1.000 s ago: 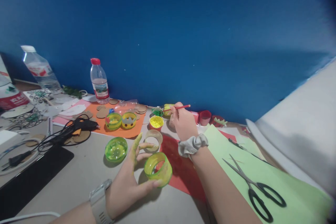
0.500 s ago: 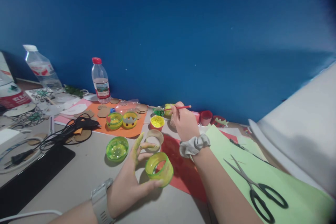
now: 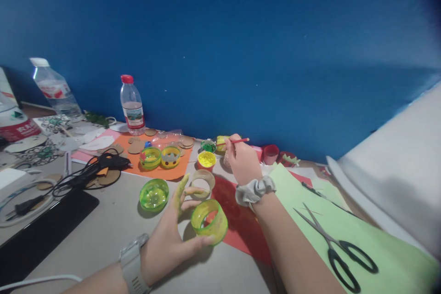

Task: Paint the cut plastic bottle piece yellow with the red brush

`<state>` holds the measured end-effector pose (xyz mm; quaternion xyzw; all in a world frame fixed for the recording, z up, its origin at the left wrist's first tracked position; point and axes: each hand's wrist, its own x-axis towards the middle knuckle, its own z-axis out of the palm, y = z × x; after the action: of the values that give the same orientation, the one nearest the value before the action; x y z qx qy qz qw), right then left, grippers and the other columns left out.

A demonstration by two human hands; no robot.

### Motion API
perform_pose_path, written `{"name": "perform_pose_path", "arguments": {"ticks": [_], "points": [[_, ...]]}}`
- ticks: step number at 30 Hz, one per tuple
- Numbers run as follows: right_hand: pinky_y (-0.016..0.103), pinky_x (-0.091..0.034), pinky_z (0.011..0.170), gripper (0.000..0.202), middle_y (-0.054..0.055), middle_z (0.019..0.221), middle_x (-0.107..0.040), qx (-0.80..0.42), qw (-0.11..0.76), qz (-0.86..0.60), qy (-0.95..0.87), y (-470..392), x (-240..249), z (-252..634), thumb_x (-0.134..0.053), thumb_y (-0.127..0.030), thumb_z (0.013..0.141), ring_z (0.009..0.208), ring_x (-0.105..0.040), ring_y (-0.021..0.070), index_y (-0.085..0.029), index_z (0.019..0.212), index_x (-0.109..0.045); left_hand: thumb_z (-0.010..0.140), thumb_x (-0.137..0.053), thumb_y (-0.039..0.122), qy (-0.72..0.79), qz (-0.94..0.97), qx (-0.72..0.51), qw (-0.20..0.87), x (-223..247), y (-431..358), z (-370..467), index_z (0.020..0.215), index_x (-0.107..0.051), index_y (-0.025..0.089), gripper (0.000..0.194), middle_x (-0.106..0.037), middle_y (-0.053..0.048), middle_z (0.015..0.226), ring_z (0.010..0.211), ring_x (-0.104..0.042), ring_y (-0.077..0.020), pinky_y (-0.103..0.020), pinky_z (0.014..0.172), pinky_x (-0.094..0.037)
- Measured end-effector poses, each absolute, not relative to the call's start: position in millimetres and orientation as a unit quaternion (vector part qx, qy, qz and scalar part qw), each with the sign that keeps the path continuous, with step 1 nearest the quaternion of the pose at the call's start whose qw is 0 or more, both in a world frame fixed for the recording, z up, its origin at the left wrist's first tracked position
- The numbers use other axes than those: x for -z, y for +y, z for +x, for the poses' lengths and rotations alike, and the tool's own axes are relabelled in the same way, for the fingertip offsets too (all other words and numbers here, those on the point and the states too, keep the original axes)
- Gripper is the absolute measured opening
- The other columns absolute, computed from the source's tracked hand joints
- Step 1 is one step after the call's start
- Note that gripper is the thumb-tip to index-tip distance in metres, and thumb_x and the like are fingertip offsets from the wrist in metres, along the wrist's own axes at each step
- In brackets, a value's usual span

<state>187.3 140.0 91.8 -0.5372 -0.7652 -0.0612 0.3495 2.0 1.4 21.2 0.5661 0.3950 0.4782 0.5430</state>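
My left hand (image 3: 172,236) holds a yellow-green painted plastic ring (image 3: 217,230) between thumb and fingers, tilted so its opening faces me. Yellow paint marks the index and middle fingers. My right hand (image 3: 241,158) pinches a thin red paintbrush (image 3: 241,140), its tip end pointing left at the small cup of green paint (image 3: 208,146). Whether the tip touches the paint is hard to make out. A cup of yellow paint (image 3: 206,160) stands just in front, with a clear plastic ring (image 3: 202,179) nearer my left fingers. Left of that hand sits a green-painted plastic cup bottom (image 3: 154,195).
Scissors (image 3: 330,239) lie on green paper (image 3: 389,248) at right. Two decorated rings, one a yellow ring (image 3: 170,157), sit on orange paper (image 3: 179,172). A red-capped bottle (image 3: 132,110) stands against the blue wall. Black cables (image 3: 99,163) and a dark phone-like slab (image 3: 51,234) lie left.
Almost nothing differs. The paintbrush in my right hand has shifted very slightly to the left; my left hand and the ring stay in place.
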Motion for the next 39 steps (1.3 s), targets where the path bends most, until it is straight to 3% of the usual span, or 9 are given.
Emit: {"name": "perform_pose_path", "arguments": {"ticks": [12, 26, 39], "points": [[0.028, -0.039, 0.061, 0.033, 0.004, 0.067, -0.067, 0.073, 0.346, -0.532, -0.769, 138.1, -91.9, 185.7, -0.027, -0.036, 0.106, 0.059, -0.062, 0.0203, -0.023, 0.084, -0.048, 0.08, -0.079, 0.039, 0.394, 0.577, -0.48, 0.53, -22.4, 0.3, 1.7, 0.154, -0.011, 0.042, 0.101, -0.042, -0.01, 0.142, 0.127, -0.053, -0.0302, -0.05, 0.11, -0.041], [0.028, -0.036, 0.059, 0.032, 0.003, 0.064, -0.064, 0.102, 0.325, -0.529, -0.777, 137.8, -94.2, 185.3, -0.028, -0.033, 0.106, 0.057, -0.061, 0.0197, -0.022, 0.084, -0.049, 0.081, -0.078, 0.04, 0.391, 0.57, -0.482, 0.539, -21.2, -0.7, 1.8, 0.156, 0.002, 0.043, 0.11, -0.041, -0.01, 0.145, 0.128, -0.053, -0.0281, -0.048, 0.111, -0.041], [0.029, -0.031, 0.057, 0.036, 0.004, 0.062, -0.063, 0.138, 0.315, -0.534, -0.772, 140.8, -91.1, 185.1, -0.028, -0.035, 0.107, 0.057, -0.059, 0.0211, -0.021, 0.085, -0.052, 0.082, -0.078, 0.038, 0.398, 0.566, -0.477, 0.542, -20.8, 0.3, 1.4, 0.153, -0.003, 0.041, 0.104, -0.039, -0.01, 0.146, 0.13, -0.052, -0.0273, -0.045, 0.11, -0.042]]}}
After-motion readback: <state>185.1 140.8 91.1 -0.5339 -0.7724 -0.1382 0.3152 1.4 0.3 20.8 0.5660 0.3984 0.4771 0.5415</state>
